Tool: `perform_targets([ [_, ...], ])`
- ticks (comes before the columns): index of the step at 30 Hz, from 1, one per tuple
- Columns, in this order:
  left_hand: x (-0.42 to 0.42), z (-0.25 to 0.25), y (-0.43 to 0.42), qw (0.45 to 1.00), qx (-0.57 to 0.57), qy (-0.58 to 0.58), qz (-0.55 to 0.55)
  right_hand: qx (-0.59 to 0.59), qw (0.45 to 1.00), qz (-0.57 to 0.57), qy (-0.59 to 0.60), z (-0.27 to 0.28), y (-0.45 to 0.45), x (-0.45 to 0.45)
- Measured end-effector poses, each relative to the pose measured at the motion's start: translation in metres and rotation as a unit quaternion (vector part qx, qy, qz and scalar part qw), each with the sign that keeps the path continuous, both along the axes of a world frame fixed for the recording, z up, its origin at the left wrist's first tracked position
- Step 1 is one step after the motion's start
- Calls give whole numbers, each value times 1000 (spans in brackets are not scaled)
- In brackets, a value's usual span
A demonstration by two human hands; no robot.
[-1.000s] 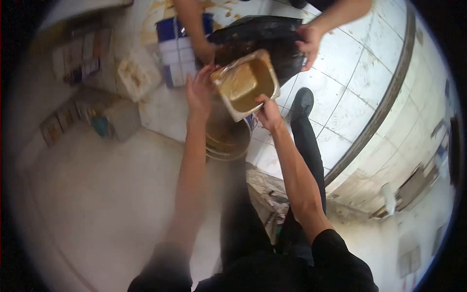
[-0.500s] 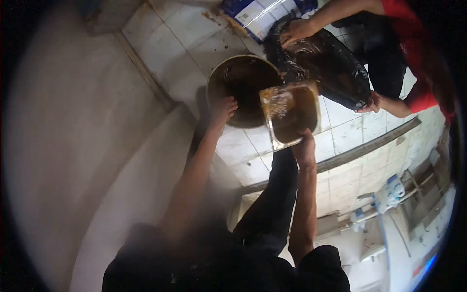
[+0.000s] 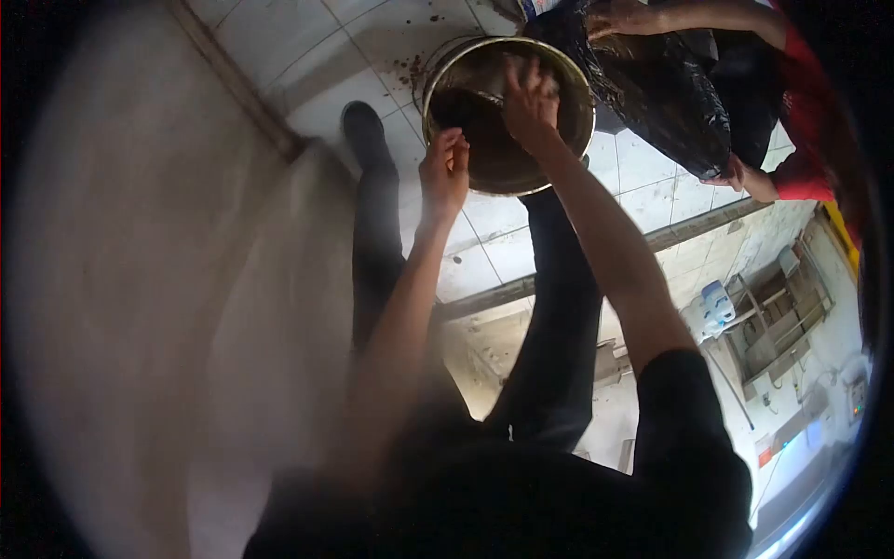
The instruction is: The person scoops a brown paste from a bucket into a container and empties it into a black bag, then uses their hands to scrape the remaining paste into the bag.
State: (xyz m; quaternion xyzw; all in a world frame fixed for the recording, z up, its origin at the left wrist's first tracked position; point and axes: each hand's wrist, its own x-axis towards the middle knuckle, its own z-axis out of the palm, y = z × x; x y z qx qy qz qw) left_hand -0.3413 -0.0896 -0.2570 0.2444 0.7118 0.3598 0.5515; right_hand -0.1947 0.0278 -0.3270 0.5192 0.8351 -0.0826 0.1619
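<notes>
A round metal bucket (image 3: 589, 130) with dark brown liquid inside stands on the tiled floor. My right hand (image 3: 533, 107) reaches down into it, its fingers blurred by motion. A pale curved shape shows inside the bucket beside those fingers; whether it is the square metal pan is unclear. My left hand (image 3: 445, 175) is at the bucket's near left rim, fingers loosely curled with a gap between them and nothing visible in them. Right of the bucket, another person's hands (image 3: 629, 17) hold a black plastic bag (image 3: 666, 93) stretched out sideways.
The other person's red sleeve (image 3: 805, 172) is at the right edge. Brown spatters lie on the white floor tiles (image 3: 372, 79) left of the bucket. A large pale surface (image 3: 140, 279) fills the left side. My shoe (image 3: 363, 130) stands close by.
My right hand has moved from holding the square pan beside the bucket to inside the bucket. The pan is no longer clearly visible. My left hand has drawn back toward the rim. The view has shifted.
</notes>
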Motion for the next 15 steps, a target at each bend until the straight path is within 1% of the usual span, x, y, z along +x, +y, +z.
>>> perform_targets([
  [1,-1,-3,2,1000,6,-5,-7,-48,995,2,-82,-17,8,-7],
  [2,-4,-5,4,989,80,92,-82,-41,995,-4,-86,-40,16,-10],
  [3,-6,-6,2,959,148,188,-153,-11,988,89,-122,-61,18,-13],
  [4,-7,-9,-3,922,191,295,-163,14,971,183,-155,-70,15,-19],
  [5,-8,-18,-5,922,193,293,-164,15,971,180,-157,-79,18,-23],
  [7,-7,-29,-15,905,115,410,-7,-63,936,305,-165,-88,19,-24],
  [8,-6,-39,-19,935,66,349,15,-78,926,351,-112,-95,19,-22],
  [9,-3,-52,-18,937,72,340,9,-79,928,343,-121,-102,28,-21],
  [11,5,-65,-28,921,128,366,-39,-76,886,450,-81,-124,32,-9],
  [12,12,-75,-27,929,156,336,-8,17,880,470,-68,-139,37,0],
  [13,16,-79,-23,930,156,332,-4,16,878,473,-73,-172,35,9],
  [14,17,-77,-19,932,149,329,39,-48,916,397,40,-212,23,15],
  [15,18,-74,-14,931,141,327,82,-83,926,356,95,-220,21,12],
])
